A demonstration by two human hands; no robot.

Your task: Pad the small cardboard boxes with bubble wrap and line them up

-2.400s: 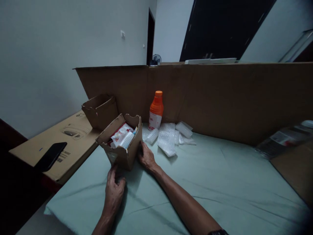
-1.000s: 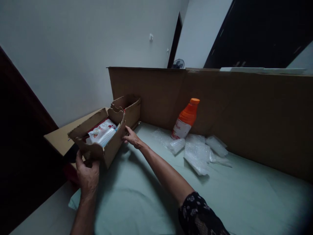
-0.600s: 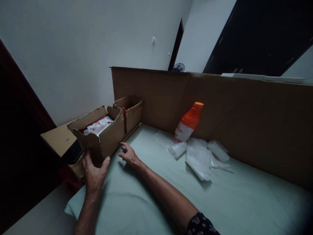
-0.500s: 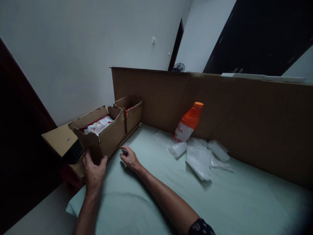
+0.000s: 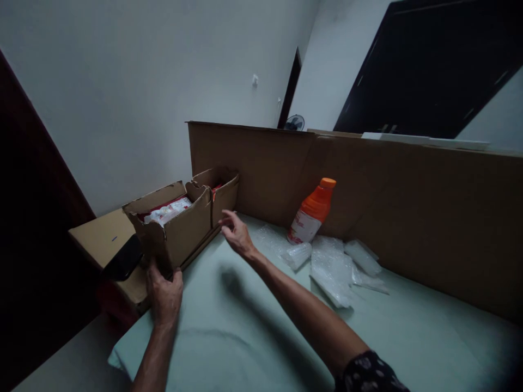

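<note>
My left hand [image 5: 165, 296] is at the near lower end of an open cardboard box [image 5: 190, 231], its thumb and fingers spread around the bottom corner. White and red packets [image 5: 168, 211] lie inside this box. My right hand [image 5: 237, 233] is raised above the table, holding nothing, its fingers apart and slightly bent. Behind the near box stands a second cardboard box [image 5: 225, 196] with something red inside. To the right of my right hand, an orange bottle [image 5: 312, 212] with a white label leans to the right, close to the cardboard panel.
Bubble wrap pieces [image 5: 329, 272] lie around the bottle's base on the pale green cloth [image 5: 253, 337]. A tall cardboard panel [image 5: 261, 163] runs along the back. At the left, a dark object [image 5: 123, 258] rests beside a cardboard surface [image 5: 100, 234].
My right hand has lifted from beside the near box and moved forward and right. My left hand stays at the box's near end, slightly lower. The view has shifted a little.
</note>
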